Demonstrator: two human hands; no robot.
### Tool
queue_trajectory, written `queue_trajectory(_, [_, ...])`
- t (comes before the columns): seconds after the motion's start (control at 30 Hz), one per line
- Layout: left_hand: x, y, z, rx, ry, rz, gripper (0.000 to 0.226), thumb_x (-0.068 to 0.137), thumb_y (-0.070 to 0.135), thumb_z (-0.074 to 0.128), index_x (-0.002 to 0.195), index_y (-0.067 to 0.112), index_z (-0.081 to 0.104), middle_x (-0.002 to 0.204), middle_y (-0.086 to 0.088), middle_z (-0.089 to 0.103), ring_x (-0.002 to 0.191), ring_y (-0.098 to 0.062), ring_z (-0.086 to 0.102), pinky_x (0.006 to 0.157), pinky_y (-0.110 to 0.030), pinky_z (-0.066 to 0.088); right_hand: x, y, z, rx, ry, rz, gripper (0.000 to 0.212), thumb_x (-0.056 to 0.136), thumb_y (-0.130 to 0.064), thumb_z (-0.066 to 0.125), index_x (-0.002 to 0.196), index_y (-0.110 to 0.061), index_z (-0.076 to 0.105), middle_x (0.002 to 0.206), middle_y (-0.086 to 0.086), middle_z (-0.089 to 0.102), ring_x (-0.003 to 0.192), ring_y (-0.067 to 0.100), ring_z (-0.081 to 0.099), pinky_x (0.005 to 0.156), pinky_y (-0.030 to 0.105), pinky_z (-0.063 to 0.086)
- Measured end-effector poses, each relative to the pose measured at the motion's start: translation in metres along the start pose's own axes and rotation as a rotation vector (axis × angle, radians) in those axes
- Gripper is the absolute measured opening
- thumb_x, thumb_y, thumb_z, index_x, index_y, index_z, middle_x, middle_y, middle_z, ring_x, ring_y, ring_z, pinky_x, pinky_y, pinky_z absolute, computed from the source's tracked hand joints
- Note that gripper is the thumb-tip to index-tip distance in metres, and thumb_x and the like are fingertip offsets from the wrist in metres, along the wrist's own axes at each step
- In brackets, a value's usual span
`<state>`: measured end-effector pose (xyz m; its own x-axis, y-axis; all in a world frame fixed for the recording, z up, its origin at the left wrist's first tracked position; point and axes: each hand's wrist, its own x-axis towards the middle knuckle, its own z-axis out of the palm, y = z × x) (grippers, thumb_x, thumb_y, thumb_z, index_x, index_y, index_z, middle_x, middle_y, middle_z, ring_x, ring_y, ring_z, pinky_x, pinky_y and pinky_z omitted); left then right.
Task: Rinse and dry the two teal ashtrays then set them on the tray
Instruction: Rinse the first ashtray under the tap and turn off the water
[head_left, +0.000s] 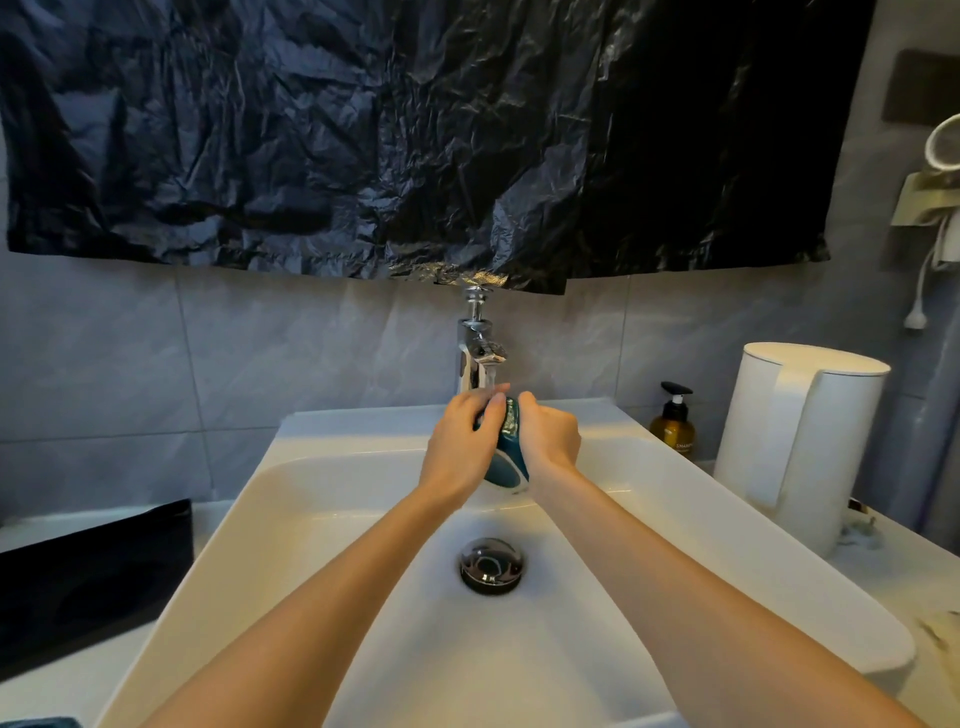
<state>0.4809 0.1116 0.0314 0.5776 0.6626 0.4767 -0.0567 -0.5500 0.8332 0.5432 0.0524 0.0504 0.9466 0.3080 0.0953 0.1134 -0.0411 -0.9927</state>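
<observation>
White sink (322, 457) set in pale surface (78, 680), grey tiled wall, black plastic sheet (415, 130) hung above the tap (475, 348). Black tray (93, 571) sat left; soap bottle (672, 423) and white jug (800, 441) right. Both arms reached forward; left hand (460, 447) and right hand (550, 436) had fingers curled round one teal ashtray (509, 457), held on edge under the running tap.

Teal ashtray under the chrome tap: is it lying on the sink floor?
No, the left hand and right hand hold the teal ashtray up above the white sink.
</observation>
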Motion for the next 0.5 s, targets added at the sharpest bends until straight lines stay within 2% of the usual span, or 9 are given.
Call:
queue_trajectory(0.07, [0.007, 0.007, -0.003, 0.041, -0.036, -0.129, 0.035, 0.101, 0.038, 0.035, 0.113, 0.027, 0.065, 0.11, 0.001, 0.063, 0.101, -0.015, 0.058, 0.089, -0.027, 0.045, -0.004, 0.001, 0.0, -0.112, -0.03, -0.123, 0.039, 0.091, -0.035, 0.052, 0.056, -0.017, 0.059, 0.072, 0.006, 0.064, 0.08, 0.028, 0.062, 0.075, 0.039, 0.049])
queue_trajectory(0.13, [0.008, 0.015, -0.005, 0.035, -0.04, -0.261, 0.036, 0.101, 0.042, 0.031, 0.096, 0.023, 0.062, 0.103, -0.006, 0.064, 0.095, -0.02, 0.06, 0.09, -0.034, 0.048, -0.007, 0.002, 0.003, -0.143, -0.055, -0.128, 0.04, 0.09, -0.033, 0.053, 0.052, -0.018, 0.056, 0.065, 0.003, 0.059, 0.077, 0.027, 0.061, 0.074, 0.039, 0.05])
queue_trajectory(0.17, [0.003, 0.018, -0.005, 0.095, -0.035, -0.223, 0.036, 0.102, 0.04, 0.028, 0.098, 0.023, 0.059, 0.105, -0.005, 0.062, 0.095, -0.018, 0.058, 0.089, -0.032, 0.046, -0.006, 0.001, 0.003, -0.121, -0.055, -0.094, 0.038, 0.089, -0.032, 0.053, 0.055, -0.016, 0.057, 0.067, 0.004, 0.06, 0.077, 0.027, 0.06, 0.073, 0.038, 0.049])
queue_trajectory(0.2, [-0.004, 0.018, -0.003, 0.181, -0.037, -0.119, 0.035, 0.103, 0.036, 0.026, 0.109, 0.023, 0.058, 0.112, -0.003, 0.06, 0.099, -0.016, 0.055, 0.09, -0.029, 0.042, -0.003, 0.0, 0.002, -0.096, -0.043, -0.05, 0.035, 0.089, -0.031, 0.052, 0.06, -0.014, 0.059, 0.073, 0.006, 0.062, 0.077, 0.027, 0.059, 0.072, 0.037, 0.047])
queue_trajectory(0.27, [-0.016, 0.014, 0.003, 0.269, -0.069, 0.123, 0.04, 0.104, 0.028, 0.026, 0.137, 0.019, 0.046, 0.138, -0.001, 0.049, 0.123, -0.015, 0.045, 0.104, -0.027, 0.033, 0.003, -0.002, -0.003, -0.07, 0.002, 0.011, 0.031, 0.09, -0.034, 0.05, 0.07, -0.012, 0.062, 0.085, 0.01, 0.066, 0.082, 0.027, 0.06, 0.075, 0.036, 0.048])
queue_trajectory(0.3, [-0.018, 0.012, 0.005, 0.269, -0.093, 0.169, 0.042, 0.104, 0.025, 0.027, 0.143, 0.018, 0.039, 0.147, -0.001, 0.041, 0.133, -0.015, 0.037, 0.11, -0.027, 0.026, 0.005, 0.0, -0.006, -0.076, 0.007, 0.017, 0.031, 0.09, -0.034, 0.049, 0.072, -0.013, 0.062, 0.087, 0.009, 0.066, 0.082, 0.027, 0.06, 0.074, 0.035, 0.047])
queue_trajectory(0.37, [-0.011, 0.013, 0.006, 0.232, -0.125, 0.098, 0.042, 0.104, 0.026, 0.026, 0.144, 0.02, 0.037, 0.148, -0.003, 0.04, 0.133, -0.015, 0.038, 0.107, -0.024, 0.026, 0.007, 0.003, -0.009, -0.097, -0.007, 0.003, 0.032, 0.091, -0.034, 0.05, 0.068, -0.014, 0.061, 0.083, 0.007, 0.065, 0.079, 0.025, 0.059, 0.069, 0.033, 0.044])
queue_trajectory(0.43, [-0.003, 0.017, 0.004, 0.196, -0.08, -0.028, 0.043, 0.104, 0.028, 0.022, 0.139, 0.023, 0.046, 0.139, -0.006, 0.051, 0.115, -0.015, 0.05, 0.095, -0.024, 0.035, 0.007, 0.003, -0.009, -0.081, -0.037, -0.006, 0.033, 0.089, -0.033, 0.052, 0.062, -0.016, 0.058, 0.079, 0.007, 0.065, 0.079, 0.026, 0.061, 0.072, 0.036, 0.048])
queue_trajectory(0.5, [-0.005, 0.019, 0.0, 0.223, -0.006, -0.018, 0.043, 0.103, 0.03, 0.022, 0.135, 0.025, 0.051, 0.135, -0.004, 0.054, 0.112, -0.017, 0.052, 0.095, -0.029, 0.039, 0.006, 0.0, -0.005, -0.049, -0.052, 0.006, 0.031, 0.088, -0.032, 0.053, 0.064, -0.013, 0.06, 0.08, 0.008, 0.065, 0.079, 0.026, 0.06, 0.073, 0.037, 0.048])
